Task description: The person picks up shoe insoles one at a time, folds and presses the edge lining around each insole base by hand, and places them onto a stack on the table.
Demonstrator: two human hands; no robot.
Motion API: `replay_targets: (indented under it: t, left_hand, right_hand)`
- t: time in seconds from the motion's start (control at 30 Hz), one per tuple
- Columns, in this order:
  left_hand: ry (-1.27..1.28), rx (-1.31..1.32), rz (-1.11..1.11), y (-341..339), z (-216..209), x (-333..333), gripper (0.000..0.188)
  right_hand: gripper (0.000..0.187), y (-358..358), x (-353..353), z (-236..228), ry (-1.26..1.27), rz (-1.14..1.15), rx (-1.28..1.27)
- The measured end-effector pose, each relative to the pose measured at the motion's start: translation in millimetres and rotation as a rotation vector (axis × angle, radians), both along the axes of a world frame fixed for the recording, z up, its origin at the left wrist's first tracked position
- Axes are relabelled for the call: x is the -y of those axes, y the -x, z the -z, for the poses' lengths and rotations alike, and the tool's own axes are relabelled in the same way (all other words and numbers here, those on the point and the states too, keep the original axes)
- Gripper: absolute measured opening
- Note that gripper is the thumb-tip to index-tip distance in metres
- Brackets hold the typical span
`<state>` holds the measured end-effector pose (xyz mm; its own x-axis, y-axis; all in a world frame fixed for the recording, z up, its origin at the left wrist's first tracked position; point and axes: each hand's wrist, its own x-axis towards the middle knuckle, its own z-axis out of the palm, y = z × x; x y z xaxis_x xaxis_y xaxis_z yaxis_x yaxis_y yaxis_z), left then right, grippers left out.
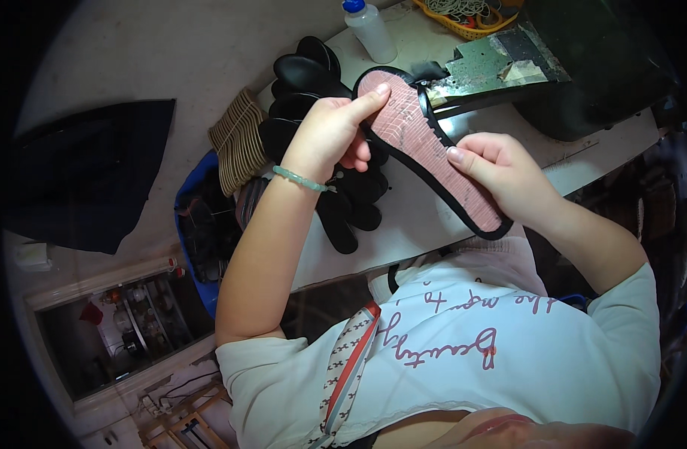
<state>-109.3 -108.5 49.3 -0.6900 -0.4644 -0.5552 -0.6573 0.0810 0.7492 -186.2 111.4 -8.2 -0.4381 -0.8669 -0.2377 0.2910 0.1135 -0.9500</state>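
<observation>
A shoe sole (426, 142) with a pink, textured, thread-lined face and a black padded rim is held up in front of the sewing machine. My left hand (332, 131) grips its wide end, thumb flat on the pink face and fingers curled behind. On the right edge, near the middle, my right hand (500, 172) pinches the sole between thumb and fingers. A black strip (427, 107) stands along the rim between both hands. Several black soles (306, 71) lie piled on the table beyond my left hand.
Behind the sole stands a green, worn sewing machine (493, 66) on the white table (583, 146). A white bottle with a blue cap (372, 34) and a yellow basket of cords (470, 26) are at the back. A bundle of striped soles (237, 135) sits by a blue tub (201, 176).
</observation>
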Motion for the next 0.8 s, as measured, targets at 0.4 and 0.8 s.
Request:
replay_targets:
  t: [0.4, 0.8]
  left_hand:
    - [0.087, -0.022, 0.000, 24.8, 19.2, 24.0, 0.053]
    - [-0.098, -0.597, -0.372, 10.9, 31.8, 27.6, 0.030]
  right_hand:
    - [0.031, 24.8, 27.5, -9.8, -0.023, 0.036, 0.188]
    - [0.039, -15.2, 18.9, -30.4, 0.127, -0.188, 0.526]
